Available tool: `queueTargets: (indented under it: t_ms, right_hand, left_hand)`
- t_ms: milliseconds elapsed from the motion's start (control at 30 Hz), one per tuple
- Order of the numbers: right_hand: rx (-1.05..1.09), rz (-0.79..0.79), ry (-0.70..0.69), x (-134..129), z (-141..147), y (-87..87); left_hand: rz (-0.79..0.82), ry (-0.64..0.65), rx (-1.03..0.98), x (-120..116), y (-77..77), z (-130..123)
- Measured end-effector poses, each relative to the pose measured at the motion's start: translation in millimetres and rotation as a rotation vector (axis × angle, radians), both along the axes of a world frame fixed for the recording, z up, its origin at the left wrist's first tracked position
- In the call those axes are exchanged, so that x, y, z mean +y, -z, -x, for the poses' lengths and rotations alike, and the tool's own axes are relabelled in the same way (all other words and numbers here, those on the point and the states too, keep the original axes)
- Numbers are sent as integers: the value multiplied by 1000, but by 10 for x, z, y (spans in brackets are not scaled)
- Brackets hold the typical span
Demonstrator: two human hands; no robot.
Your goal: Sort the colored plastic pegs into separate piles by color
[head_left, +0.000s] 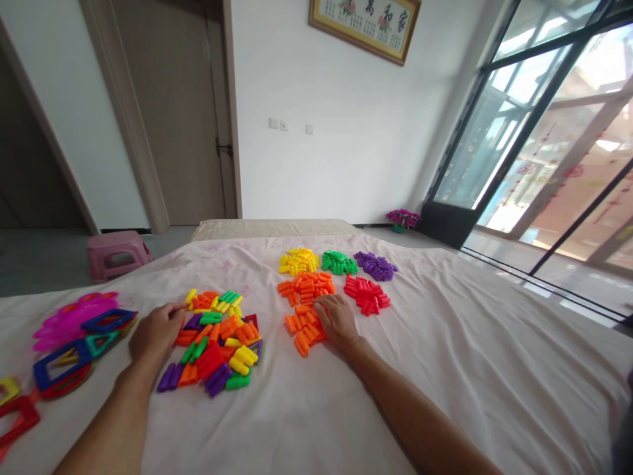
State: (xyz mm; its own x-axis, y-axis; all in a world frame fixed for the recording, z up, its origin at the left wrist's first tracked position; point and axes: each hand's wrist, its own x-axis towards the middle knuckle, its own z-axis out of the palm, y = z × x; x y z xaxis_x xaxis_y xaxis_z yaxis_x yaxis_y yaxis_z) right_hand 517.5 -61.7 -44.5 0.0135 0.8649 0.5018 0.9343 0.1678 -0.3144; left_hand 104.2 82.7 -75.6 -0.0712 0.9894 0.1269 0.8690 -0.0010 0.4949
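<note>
My left hand is at the left edge of a mixed pile of coloured plastic pieces, its fingertips close to a yellow piece; whether it grips anything is unclear. My right hand rests at the right side of the nearer orange pieces, fingers bent down onto them, and what lies under the fingertips is hidden. Just beyond are more orange pieces and a red pile. Farther back lie yellow, green and purple piles.
At the left on the pale cloth lie a magenta scalloped item, blue frames and a red frame. A pink stool stands beyond. Purple flowers sit by the far wall.
</note>
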Motion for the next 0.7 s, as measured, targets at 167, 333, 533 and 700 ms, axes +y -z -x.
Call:
queueTargets:
  t_ms: [167,333,533,700]
  right_hand:
    - [-74,58,-92,-7,44,-14]
    - [-98,87,-78,-5,79,-19]
    - [-145,156,-123,45,122,-42]
    - [-132,169,-189,-10,122,-54]
  left_hand:
    - [-25,-90,-19,40,50,-14]
    - [-27,-103,-15,55,62,-13]
    - [-29,-103,-7,53,53,-7]
    - [-21,-106,3,36,41,-13]
